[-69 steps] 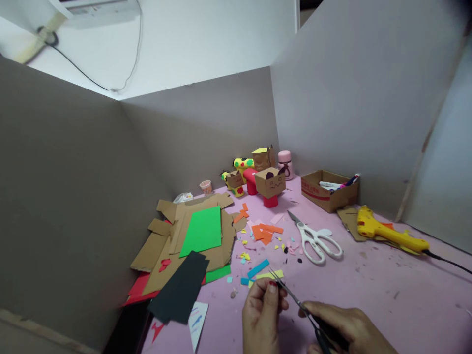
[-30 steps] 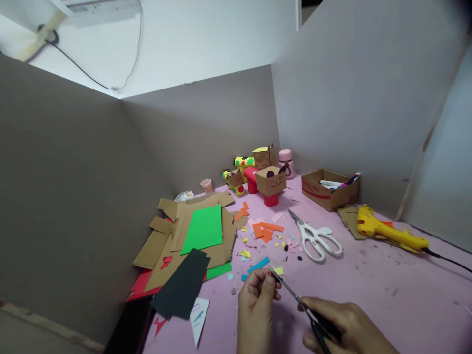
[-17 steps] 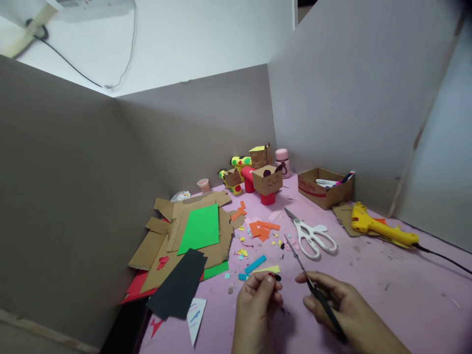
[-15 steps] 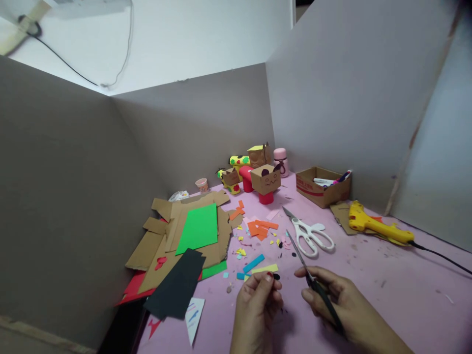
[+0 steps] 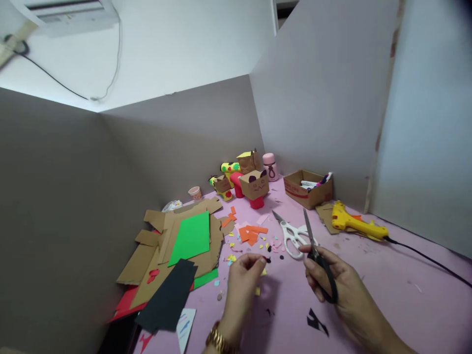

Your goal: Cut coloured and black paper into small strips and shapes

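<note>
Pink table (image 5: 398, 275), walled by grey partitions. Cardboard pile (image 5: 173, 241) with green sheet (image 5: 191, 237) and black sheet (image 5: 166, 300) at left. Yellow glue gun (image 5: 356, 227) far right; white scissors (image 5: 293, 237) lie mid-table. Right hand (image 5: 332, 285) is wrapped around black-handled scissors (image 5: 317, 255), blades together, pointing up and away. Left hand (image 5: 244, 275) pinches a small black scrap (image 5: 267, 259) at its fingertips, just above the table. Black offcut (image 5: 317, 322) lies near the right wrist.

Scrap-strewn pink table (image 5: 387, 290)

Single head-worn view, facing forward-down over pink table (image 5: 387, 290), close above hands; partition walls (image 5: 332, 98) around.
</note>
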Demonstrator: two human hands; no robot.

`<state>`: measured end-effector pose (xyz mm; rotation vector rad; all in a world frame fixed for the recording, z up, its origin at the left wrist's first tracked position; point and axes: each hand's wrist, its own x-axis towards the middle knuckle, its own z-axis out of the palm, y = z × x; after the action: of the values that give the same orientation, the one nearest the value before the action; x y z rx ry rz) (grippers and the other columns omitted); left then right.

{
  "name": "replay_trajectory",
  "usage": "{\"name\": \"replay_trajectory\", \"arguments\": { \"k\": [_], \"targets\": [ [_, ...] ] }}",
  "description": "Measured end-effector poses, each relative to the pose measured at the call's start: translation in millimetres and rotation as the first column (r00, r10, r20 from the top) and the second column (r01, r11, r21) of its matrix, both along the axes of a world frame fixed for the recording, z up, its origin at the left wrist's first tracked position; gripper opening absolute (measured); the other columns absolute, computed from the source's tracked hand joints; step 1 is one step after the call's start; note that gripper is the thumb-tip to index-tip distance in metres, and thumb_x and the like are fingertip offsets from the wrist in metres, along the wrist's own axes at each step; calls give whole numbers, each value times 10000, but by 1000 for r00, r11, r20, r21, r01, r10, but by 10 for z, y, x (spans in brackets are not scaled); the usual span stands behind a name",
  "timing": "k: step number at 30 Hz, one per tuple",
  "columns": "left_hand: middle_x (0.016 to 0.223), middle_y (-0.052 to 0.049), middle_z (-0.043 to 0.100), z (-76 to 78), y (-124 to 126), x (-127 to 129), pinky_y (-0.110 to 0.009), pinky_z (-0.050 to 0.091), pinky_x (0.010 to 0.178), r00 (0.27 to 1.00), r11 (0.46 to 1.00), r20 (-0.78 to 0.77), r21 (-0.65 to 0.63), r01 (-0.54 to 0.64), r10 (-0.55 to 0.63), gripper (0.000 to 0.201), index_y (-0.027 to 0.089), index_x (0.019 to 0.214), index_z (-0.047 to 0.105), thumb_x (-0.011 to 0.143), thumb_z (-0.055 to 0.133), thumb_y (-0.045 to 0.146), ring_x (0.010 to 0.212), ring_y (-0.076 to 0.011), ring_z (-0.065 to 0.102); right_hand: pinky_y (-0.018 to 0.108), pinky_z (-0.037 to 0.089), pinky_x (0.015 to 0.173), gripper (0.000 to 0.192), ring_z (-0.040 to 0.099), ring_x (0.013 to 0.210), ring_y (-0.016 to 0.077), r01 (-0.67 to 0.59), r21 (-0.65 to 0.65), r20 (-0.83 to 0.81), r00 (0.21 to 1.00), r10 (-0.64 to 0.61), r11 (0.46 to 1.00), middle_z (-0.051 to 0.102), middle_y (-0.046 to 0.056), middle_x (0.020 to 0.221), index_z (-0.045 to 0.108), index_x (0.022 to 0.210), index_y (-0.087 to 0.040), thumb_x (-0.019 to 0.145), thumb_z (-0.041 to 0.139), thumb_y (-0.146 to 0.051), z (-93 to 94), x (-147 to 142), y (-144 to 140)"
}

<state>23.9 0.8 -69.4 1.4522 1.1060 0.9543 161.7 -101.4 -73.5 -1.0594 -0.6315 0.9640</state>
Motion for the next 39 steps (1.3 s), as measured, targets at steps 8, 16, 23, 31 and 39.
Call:
{"name": "replay_trajectory", "arguments": {
  "k": [8, 16, 23, 31, 39],
  "targets": [
    [617, 39, 567, -109, 364, 345, -239, 434, 512, 941, 984, -319, 99, 147, -109, 206, 136, 708, 608, 826, 601, 304, 527, -103, 528, 169, 318, 402, 419, 373, 454, 75, 94, 35, -72, 993, -91, 995, 469, -86, 534, 555, 1020, -195, 736, 695, -469, 48, 85, -40],
    [692, -21, 661, 82, 519, -6, -267, 426, 640, 917, 961, -398, 261, 91, 21, 202, 137, 725, 669, 796, 549, 283, 693, -171, 592, 147, 309, 371, 528, 366, 436, 67, 122, -14, -102, 987, -123, 992, 482, -77, 496, 585, 977, -190, 616, 754, -537, 121, 105, -93],
    [718, -47, 693, 229, 317, -765, -263, 397, 612, 873, 948, -472, 317, 36, 125, 234, 149, 750, 696, 761, 540, 322, 670, -205, 596, 152, 332, 374, 480, 410, 449, 85, 53, -25, -88, 995, -55, 998, 522, -59, 503, 602, 994, -219, 644, 749, -513, 14, 92, -135],
    [995, -55, 627, 43, -32, -753, -324, 378, 864, 816, 899, -578, 348, 265, -17, 256, 238, 956, 673, 720, 597, 175, 964, -234, 540, 177, 325, 382, 394, 402, 429, 81, -16, -68, 19, 1000, 17, 998, 508, -74, 518, 590, 1039, -235, 732, 698, -457, -153, 71, -100],
    [932, -45, 585, -70, -31, -716, -304, 380, 815, 778, 899, -626, 312, 308, -49, 142, 206, 839, 614, 712, 592, 145, 916, -217, 524, 186, 333, 363, 509, 408, 395, 94, -18, -150, 35, 999, 23, 988, 503, -73, 468, 585, 1044, -226, 653, 730, -519, -239, 44, -42]
  ]
}}
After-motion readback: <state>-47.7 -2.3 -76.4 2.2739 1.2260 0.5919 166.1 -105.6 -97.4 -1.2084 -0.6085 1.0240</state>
